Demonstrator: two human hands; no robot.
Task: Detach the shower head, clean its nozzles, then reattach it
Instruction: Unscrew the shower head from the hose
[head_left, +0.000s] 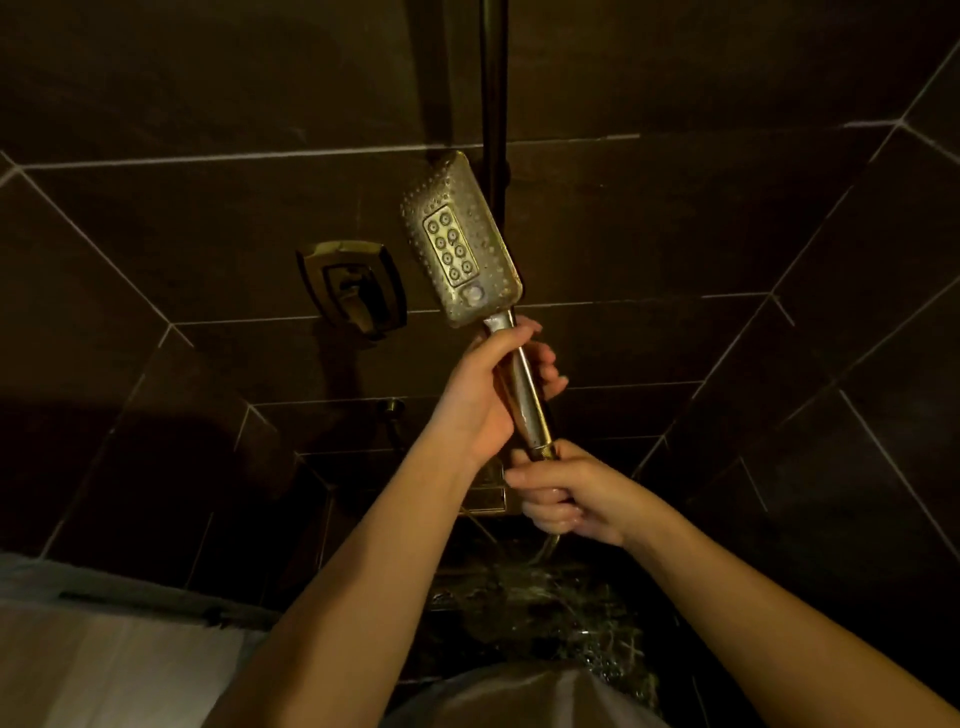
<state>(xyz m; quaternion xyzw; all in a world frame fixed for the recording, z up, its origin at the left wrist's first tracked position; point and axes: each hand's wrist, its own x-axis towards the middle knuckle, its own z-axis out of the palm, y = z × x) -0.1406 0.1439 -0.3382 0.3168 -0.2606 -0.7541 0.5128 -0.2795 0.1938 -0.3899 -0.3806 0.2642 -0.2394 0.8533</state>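
Note:
A rectangular brass shower head (460, 239) with a dotted nozzle face points toward me, tilted, its handle (530, 389) running down to the right. My left hand (488, 395) grips the upper part of the handle, fingers wrapped behind it. My right hand (566, 493) grips the bottom end of the handle where the hose connector (543, 452) sits. A bit of the hose (548, 548) shows below my right hand.
A vertical shower rail (493, 88) stands behind the head on the dark tiled wall. A brass mixer valve plate (353, 286) is on the wall to the left. A small wall outlet (392, 410) sits below it. The wet floor (535, 613) lies beneath my arms.

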